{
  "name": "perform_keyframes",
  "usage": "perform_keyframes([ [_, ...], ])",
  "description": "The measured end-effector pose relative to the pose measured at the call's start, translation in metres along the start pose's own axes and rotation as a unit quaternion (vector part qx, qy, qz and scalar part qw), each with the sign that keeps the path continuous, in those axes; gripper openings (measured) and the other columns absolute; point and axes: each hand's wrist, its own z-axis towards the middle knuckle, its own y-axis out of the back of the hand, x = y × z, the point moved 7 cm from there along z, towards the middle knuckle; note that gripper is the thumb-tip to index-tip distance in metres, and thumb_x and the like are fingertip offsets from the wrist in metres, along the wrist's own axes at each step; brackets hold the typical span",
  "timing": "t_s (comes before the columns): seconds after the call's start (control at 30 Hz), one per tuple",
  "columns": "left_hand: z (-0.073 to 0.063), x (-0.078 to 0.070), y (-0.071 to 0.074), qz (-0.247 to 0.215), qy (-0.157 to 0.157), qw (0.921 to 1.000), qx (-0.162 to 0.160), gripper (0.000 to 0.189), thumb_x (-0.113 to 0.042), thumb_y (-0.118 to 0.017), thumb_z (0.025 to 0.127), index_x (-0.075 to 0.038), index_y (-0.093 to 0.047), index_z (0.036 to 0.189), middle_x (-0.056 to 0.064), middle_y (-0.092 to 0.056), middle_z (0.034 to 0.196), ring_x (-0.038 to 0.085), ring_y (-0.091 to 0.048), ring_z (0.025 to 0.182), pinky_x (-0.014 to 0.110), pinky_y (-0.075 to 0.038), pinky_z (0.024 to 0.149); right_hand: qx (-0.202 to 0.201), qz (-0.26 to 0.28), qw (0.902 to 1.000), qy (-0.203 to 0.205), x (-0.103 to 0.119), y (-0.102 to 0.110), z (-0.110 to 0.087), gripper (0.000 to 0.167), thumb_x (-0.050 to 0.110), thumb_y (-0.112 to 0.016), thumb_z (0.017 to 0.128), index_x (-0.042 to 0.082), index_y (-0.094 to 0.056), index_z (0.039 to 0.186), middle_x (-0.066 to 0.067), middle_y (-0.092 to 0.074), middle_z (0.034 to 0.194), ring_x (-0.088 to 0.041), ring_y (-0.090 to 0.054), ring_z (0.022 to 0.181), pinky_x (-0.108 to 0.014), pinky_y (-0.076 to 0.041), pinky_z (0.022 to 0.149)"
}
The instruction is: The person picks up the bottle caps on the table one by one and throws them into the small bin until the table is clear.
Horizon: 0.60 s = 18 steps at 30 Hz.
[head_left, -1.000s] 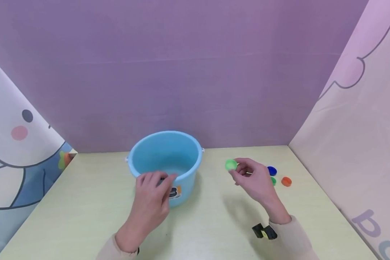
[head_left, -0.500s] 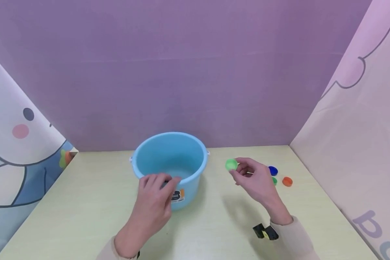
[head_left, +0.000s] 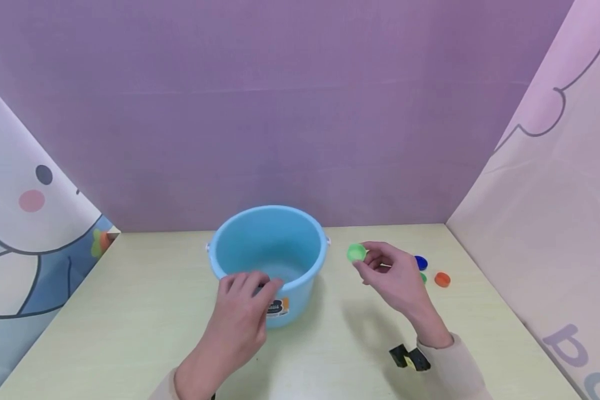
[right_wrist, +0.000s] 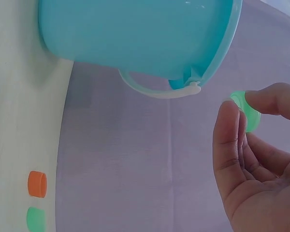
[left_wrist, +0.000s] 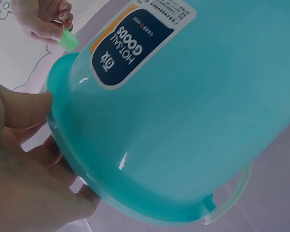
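Observation:
A light blue plastic bucket (head_left: 292,300) stands upright on the table, its label facing the near side. My left hand (head_left: 240,316) grips the near rim; in the left wrist view the thumb (left_wrist: 29,108) lies on the outside and the other fingers go over to the inner side. To the right of the bucket, my right hand (head_left: 392,278) holds a light green bottle cap (head_left: 356,253) above the table. The right wrist view shows this green cap (right_wrist: 251,113) pinched between thumb and fingertips, its hollow side partly visible.
Behind the right hand lie a blue cap (head_left: 421,263), a green cap (head_left: 423,278) partly hidden by that hand, and an orange cap (head_left: 442,279). The bucket's pale handle (right_wrist: 159,92) hangs down its far side. A purple cloth wall (head_left: 300,111) closes off the back.
The bucket has slid to the right and slightly nearer, with my left hand moving along on its rim. My right hand and its green cap have stayed nearly in place.

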Motion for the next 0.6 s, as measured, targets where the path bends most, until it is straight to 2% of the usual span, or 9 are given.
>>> perform_keyframes([
  [0.1,0.000,0.000,0.000,0.005,0.001,0.9999,0.009,0.044,0.010,-0.068,0.076,-0.015,-0.069,0.112,0.003,-0.062,0.102,0.025,-0.055,0.099,0.049,-0.043,0.088,0.001,-0.003,1.0000,0.001,0.002,0.000,-0.001,0.035,0.013,-0.078,0.089,0.003,-0.069,0.122,-0.009,-0.065,0.087,-0.021,-0.066,0.074,-0.028,-0.059,0.070],
  [0.3,-0.001,0.000,0.000,0.003,-0.003,1.0000,-0.002,0.042,0.011,-0.065,0.076,-0.013,-0.068,0.110,0.004,-0.062,0.101,0.026,-0.056,0.099,0.048,-0.043,0.088,0.004,-0.007,0.9999,0.014,0.008,-0.002,-0.002,0.036,0.013,-0.078,0.090,0.004,-0.069,0.123,-0.008,-0.065,0.088,-0.020,-0.066,0.074,-0.026,-0.058,0.071],
  [0.6,-0.001,0.000,0.000,-0.008,0.012,0.9999,-0.007,0.035,0.008,-0.068,0.082,-0.013,-0.069,0.110,0.003,-0.062,0.101,0.025,-0.055,0.098,0.048,-0.042,0.088,0.007,-0.007,0.9979,0.065,0.024,-0.006,0.000,0.032,0.012,-0.078,0.089,0.005,-0.071,0.120,-0.004,-0.066,0.086,-0.019,-0.065,0.076,-0.026,-0.058,0.069],
])
